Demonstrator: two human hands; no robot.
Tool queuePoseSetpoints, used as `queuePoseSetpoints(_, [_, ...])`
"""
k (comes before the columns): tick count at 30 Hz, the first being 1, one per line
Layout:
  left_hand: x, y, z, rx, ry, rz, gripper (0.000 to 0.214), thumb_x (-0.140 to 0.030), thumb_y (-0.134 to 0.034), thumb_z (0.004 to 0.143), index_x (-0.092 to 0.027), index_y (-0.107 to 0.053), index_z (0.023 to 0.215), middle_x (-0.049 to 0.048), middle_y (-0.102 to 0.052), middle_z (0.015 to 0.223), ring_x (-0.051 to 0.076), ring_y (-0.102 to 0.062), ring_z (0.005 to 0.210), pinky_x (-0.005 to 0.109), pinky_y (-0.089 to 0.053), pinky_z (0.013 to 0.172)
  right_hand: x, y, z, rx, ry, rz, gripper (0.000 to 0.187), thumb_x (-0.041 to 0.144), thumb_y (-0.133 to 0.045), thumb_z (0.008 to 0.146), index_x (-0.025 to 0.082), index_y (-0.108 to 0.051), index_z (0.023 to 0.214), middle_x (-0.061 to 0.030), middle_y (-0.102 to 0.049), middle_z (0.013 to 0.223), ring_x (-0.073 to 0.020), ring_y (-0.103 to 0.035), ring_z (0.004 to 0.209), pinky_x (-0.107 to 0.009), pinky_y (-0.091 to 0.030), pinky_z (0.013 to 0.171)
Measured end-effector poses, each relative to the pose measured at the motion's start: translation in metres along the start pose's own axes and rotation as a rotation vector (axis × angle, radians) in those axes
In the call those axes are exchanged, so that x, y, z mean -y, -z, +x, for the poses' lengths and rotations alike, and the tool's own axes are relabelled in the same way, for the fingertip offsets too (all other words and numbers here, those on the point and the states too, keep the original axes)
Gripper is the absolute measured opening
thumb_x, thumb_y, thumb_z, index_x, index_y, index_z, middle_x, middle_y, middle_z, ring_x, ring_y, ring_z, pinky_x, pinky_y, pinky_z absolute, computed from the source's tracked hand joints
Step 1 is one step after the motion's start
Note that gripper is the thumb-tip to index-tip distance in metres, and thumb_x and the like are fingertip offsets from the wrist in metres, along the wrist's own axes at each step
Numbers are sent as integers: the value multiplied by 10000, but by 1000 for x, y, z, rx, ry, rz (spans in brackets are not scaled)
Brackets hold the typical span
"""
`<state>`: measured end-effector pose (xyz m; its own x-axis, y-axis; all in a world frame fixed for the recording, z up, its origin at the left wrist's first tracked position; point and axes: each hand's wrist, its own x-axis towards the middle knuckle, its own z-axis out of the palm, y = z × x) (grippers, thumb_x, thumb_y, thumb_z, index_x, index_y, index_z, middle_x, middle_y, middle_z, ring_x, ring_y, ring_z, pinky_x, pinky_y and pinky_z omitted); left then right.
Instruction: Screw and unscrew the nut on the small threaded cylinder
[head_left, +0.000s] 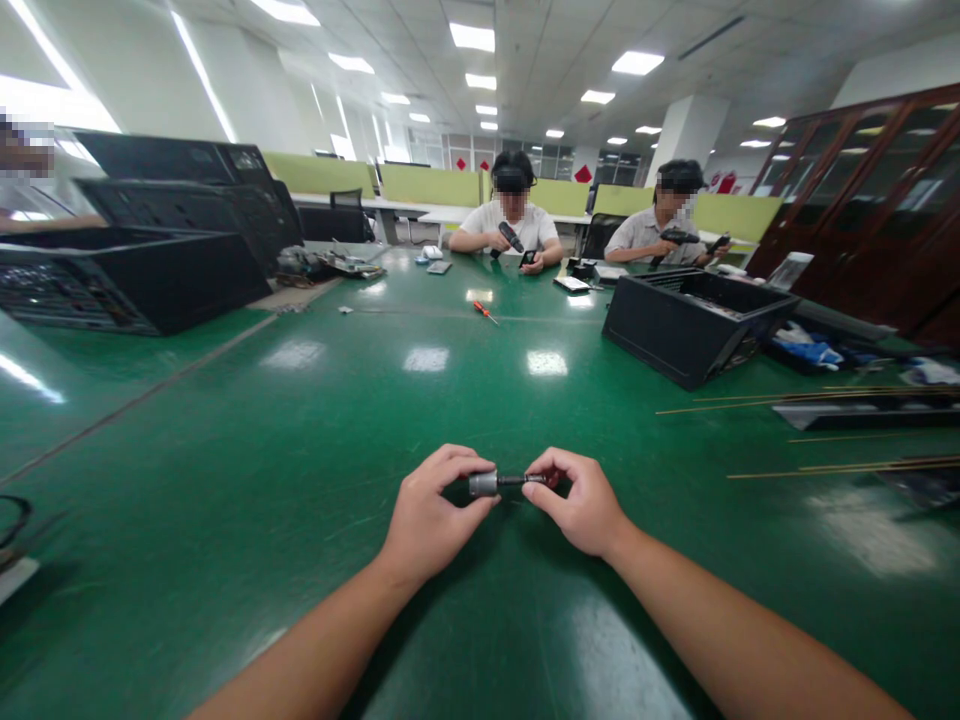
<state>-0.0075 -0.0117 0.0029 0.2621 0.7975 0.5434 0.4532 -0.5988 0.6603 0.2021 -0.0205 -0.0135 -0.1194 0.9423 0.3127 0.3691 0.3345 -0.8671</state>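
Low over the green table, a small grey metal cylinder with a thin dark shaft (pixel 484 484) lies level between my two hands. My left hand (pixel 429 512) pinches the thick cylinder end between thumb and fingers. At the other end, my right hand (pixel 586 503) grips the tip of the shaft between thumb and forefinger. The fingertips cover part of each end. What kind of tool or part it is, I cannot tell for sure.
A red-handled screwdriver (pixel 484 311) lies further up the green table (pixel 337 400). Black computer cases (pixel 686 325) stand right and left. Thin brass-coloured rods (pixel 750 402) stick in from the right. Across the table, two people (pixel 511 220) hold drills; another person is at far left.
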Motion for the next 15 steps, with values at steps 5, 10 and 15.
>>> queuePoseSetpoints(5, [0,1,0,0,4,9,192,-182,-729,757,-215,-713,945,43,-671,946,182,-639,881,309,-501,800,1,0,0,-7,5,-3,71,251,-681,781,185,-683,804,-11,-665,710,-150,-579,649,-263,-449,633])
queuePoseSetpoints(10, [1,1,-1,-2,11,12,206,-162,-729,740,-212,-713,939,47,-671,950,190,-638,891,315,-503,810,0,1,0,-7,13,-12,63,248,-676,780,186,-678,791,-10,-664,708,-151,-579,651,-263,-453,630])
queuePoseSetpoints(15, [1,0,-1,-5,14,2,200,-163,-727,739,-212,-714,932,48,-673,948,193,-639,891,319,-505,810,1,2,0,-11,18,-5,66,252,-672,778,187,-672,784,-9,-656,696,-152,-575,648,-261,-450,620])
